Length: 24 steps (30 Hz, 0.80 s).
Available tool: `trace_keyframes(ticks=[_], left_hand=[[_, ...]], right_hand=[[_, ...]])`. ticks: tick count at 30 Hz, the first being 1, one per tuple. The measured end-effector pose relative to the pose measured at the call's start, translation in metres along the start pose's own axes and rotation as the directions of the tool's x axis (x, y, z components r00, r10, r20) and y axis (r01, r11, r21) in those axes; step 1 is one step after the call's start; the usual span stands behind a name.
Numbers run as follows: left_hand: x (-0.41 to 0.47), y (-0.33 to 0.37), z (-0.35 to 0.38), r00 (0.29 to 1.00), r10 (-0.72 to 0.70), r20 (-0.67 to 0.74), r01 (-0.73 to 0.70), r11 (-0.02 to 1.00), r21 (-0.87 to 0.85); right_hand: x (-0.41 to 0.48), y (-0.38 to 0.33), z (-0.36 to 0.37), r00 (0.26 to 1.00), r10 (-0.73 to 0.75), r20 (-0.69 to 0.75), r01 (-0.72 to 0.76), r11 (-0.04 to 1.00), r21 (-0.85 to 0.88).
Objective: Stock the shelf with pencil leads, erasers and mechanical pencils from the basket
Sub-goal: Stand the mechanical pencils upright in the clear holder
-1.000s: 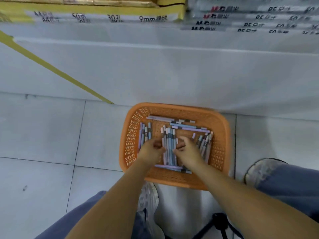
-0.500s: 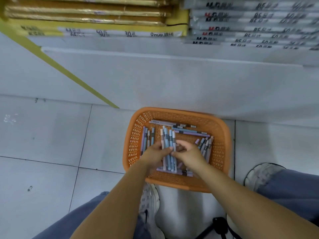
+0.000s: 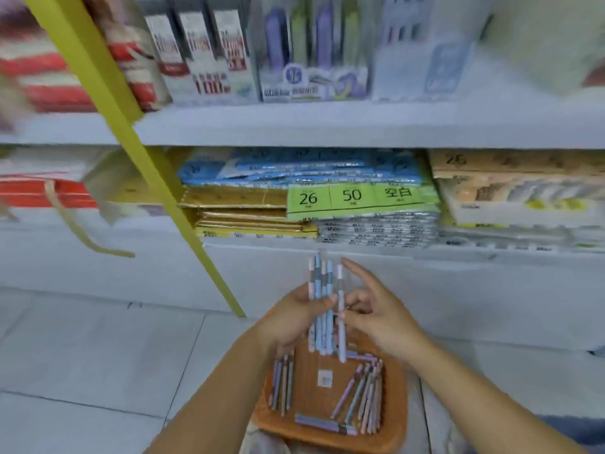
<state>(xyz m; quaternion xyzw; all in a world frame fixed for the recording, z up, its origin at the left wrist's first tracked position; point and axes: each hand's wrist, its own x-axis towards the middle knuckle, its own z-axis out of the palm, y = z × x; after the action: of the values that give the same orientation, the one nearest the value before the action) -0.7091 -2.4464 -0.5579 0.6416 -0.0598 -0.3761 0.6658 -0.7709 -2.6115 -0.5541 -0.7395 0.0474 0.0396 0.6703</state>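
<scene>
Pastel-blue mechanical pencils [image 3: 322,309] — lying in the orange basket [image 3: 397,404] a moment ago — now stand bunched above it in the curled left grip [image 3: 291,319], right grip [image 3: 376,314] pinching the rightmost one, ready for the shelf [image 3: 327,126] beyond

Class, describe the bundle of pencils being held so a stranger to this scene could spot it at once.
Find the orange basket on the floor before the shelves. Just above it, the left hand grips a bundle of pencils upright. Unlike the loose pencils lying flat in the basket, these stand together in the air.
</scene>
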Motion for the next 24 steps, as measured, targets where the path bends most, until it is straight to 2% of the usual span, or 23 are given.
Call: trace_keyframes(ticks=[5,9,13,16,18,19,22,24], left_hand=[[-0.030,0.101,0.031,0.973,0.226,0.034,-0.229,0.954,0.194],[-0.052,0.177,0.054,0.923,0.385,0.028,-0.374,0.874,0.311],[-0.062,0.246,0.065,0.812,0.583,-0.023,-0.508,0.725,0.465],[-0.050,0.288,0.068,0.679,0.721,-0.134,-0.550,0.622,0.557],[-0.038,0.309,0.069,0.608,0.771,-0.191,-0.513,0.564,0.647],[-0.032,0.315,0.069,0.598,0.775,-0.206,-0.495,0.559,0.665],[-0.013,0.325,0.070,0.610,0.751,-0.252,-0.479,0.603,0.638],[-0.001,0.327,0.070,0.632,0.727,-0.269,-0.486,0.642,0.593]], right_hand=[[-0.016,-0.101,-0.032,0.976,-0.202,-0.079,0.204,0.979,0.023],[-0.025,-0.182,-0.058,0.907,-0.379,-0.184,0.391,0.920,0.036],[-0.028,-0.266,-0.093,0.775,-0.563,-0.287,0.572,0.818,-0.061],[-0.022,-0.322,-0.119,0.638,-0.688,-0.346,0.663,0.719,-0.209],[-0.011,-0.348,-0.131,0.580,-0.736,-0.349,0.659,0.676,-0.331],[-0.002,-0.357,-0.135,0.572,-0.747,-0.338,0.641,0.665,-0.384],[0.032,-0.368,-0.145,0.587,-0.753,-0.298,0.533,0.637,-0.557],[0.052,-0.368,-0.151,0.594,-0.760,-0.264,0.417,0.571,-0.707]])
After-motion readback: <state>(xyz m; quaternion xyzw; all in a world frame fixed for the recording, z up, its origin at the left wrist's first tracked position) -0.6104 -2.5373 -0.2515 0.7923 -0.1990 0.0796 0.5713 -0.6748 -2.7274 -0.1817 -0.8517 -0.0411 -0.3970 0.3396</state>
